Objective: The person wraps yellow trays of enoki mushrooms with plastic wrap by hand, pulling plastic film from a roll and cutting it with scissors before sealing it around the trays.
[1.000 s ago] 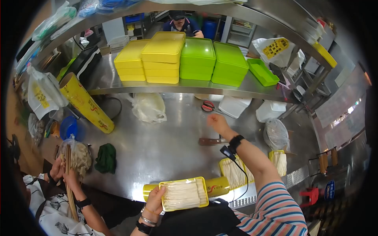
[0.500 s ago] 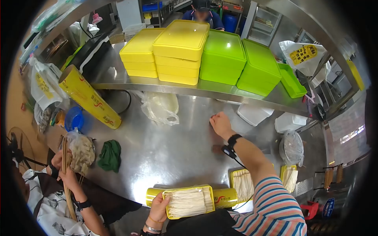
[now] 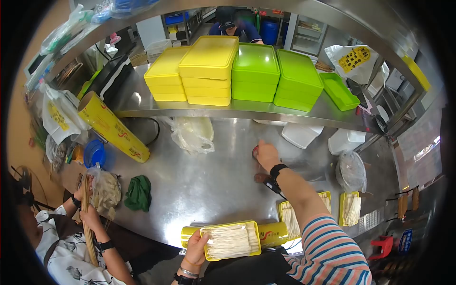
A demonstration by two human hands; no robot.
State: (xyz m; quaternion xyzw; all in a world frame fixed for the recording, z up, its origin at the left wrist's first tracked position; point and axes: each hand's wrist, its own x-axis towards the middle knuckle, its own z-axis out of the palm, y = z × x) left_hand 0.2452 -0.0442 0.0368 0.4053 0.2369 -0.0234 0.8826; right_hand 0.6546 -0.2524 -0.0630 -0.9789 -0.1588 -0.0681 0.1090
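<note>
My left hand (image 3: 195,248) grips the left edge of a yellow tray (image 3: 259,241) packed with thin white strands (image 3: 232,240), near the front edge of the steel table. Behind that tray lies a roll of yellow-printed film (image 3: 273,233). Over the middle right of the table, my right hand (image 3: 268,156) is closed on red-handled scissors (image 3: 255,152); only part of the red handle shows and the blades are hidden. Just below that hand is a brown knife handle (image 3: 261,177). Two more filled trays, one partly under my right arm (image 3: 289,218) and another (image 3: 350,209), sit at the right.
Stacked yellow boxes (image 3: 209,71) and green boxes (image 3: 255,71) stand on the raised shelf. A co-worker (image 3: 80,242) at the left holds long thin sticks (image 3: 86,213). A green cloth (image 3: 138,193), clear bag (image 3: 192,135), leaning film roll (image 3: 114,127) and wrapped bowl (image 3: 351,171) lie around.
My right hand has closed on the scissors, which lay on the table before, and has drawn them slightly nearer. My left hand still holds the tray. The camera view has shifted.
</note>
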